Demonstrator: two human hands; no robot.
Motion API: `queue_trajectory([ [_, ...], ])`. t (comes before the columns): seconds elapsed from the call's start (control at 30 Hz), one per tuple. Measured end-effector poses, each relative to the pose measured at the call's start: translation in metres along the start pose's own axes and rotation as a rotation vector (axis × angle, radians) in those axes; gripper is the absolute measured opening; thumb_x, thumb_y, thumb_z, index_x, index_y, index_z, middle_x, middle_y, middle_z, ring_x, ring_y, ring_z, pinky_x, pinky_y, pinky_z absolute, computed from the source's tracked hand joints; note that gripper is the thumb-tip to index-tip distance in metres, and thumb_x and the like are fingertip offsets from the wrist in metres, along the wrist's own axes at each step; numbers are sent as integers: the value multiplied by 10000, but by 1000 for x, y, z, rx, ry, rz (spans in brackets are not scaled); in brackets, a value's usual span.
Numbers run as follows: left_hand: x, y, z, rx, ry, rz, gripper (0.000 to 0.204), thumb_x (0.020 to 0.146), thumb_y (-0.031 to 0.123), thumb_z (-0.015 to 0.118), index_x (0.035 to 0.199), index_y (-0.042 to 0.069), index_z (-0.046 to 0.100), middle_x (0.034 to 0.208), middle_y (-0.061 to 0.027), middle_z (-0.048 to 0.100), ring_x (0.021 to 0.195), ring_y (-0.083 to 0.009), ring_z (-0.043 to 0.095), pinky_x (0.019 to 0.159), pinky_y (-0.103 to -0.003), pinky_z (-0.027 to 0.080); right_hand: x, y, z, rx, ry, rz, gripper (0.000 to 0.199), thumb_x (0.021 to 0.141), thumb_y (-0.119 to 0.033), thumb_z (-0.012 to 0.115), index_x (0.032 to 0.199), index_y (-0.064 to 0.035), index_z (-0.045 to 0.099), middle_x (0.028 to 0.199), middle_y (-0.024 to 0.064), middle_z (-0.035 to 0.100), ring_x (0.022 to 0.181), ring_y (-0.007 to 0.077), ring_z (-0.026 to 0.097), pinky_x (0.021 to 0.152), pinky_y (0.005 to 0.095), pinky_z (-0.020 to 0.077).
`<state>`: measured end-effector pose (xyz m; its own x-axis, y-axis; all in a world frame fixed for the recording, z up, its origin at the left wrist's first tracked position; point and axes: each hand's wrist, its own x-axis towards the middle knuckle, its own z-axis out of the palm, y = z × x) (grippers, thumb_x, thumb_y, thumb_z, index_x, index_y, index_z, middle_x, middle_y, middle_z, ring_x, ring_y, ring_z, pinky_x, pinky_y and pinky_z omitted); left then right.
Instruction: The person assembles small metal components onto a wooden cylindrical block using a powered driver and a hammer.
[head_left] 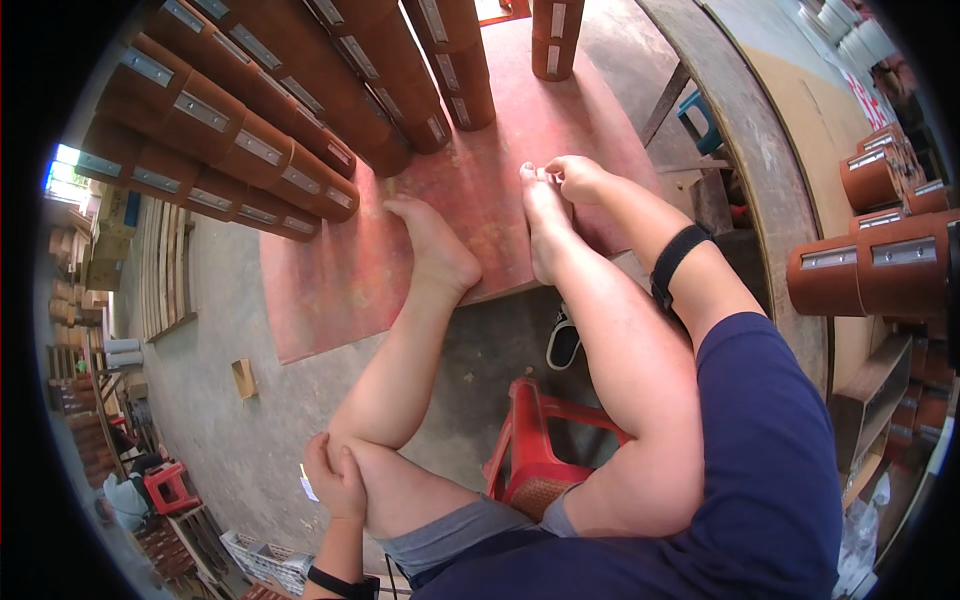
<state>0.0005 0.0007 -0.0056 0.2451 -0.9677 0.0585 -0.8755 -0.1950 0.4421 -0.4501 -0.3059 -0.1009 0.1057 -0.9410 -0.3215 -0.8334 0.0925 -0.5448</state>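
Note:
My right hand (576,178) reaches out to my right foot (543,215), its fingers curled against the toes. My left hand (336,478) lies on my bent left knee with the fingers stretched along it. A small white and yellow slip (309,485) shows beside that hand; whether the hand touches it I cannot tell. My left foot (432,243) rests on a reddish board (330,300), as does the right one. Tall stacks of brown cylinders (270,145) with metal strips stand on the board's far left part.
Beneath me is a red plastic stool (520,440). A dark shoe (563,338) lies on the floor under the board's near edge. To the right, more brown cylinders (870,262) stand on a long wooden table (790,220). A blue stool (698,122) is behind it.

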Motion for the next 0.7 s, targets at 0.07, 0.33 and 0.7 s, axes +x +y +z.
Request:
queue_trajectory([
  [0.07,1,2,0,10,-4,5,338,782,143,569,1079,-15,530,1113,-188,538,1043,-341,507,929,-392,382,-4,-7,6,-164,-110,-72,408,753,-15,497,1146,-64,598,1111,174,613,1011,276,595,869,342,466],
  [0.33,2,6,-2,10,-34,-11,338,779,136,568,1078,-17,529,1111,-186,538,1042,-342,507,926,-388,385,-1,5,-9,79,-176,65,290,713,-4,527,954,-36,684,961,150,668,920,274,631,819,343,486],
  [0.7,3,5,-4,44,-34,1,342,778,141,570,1078,-16,525,1109,-195,533,1039,-347,510,925,-390,386,-5,-3,-10,-56,-188,57,318,701,22,504,943,-66,690,962,149,666,946,296,620,825,360,483],
])
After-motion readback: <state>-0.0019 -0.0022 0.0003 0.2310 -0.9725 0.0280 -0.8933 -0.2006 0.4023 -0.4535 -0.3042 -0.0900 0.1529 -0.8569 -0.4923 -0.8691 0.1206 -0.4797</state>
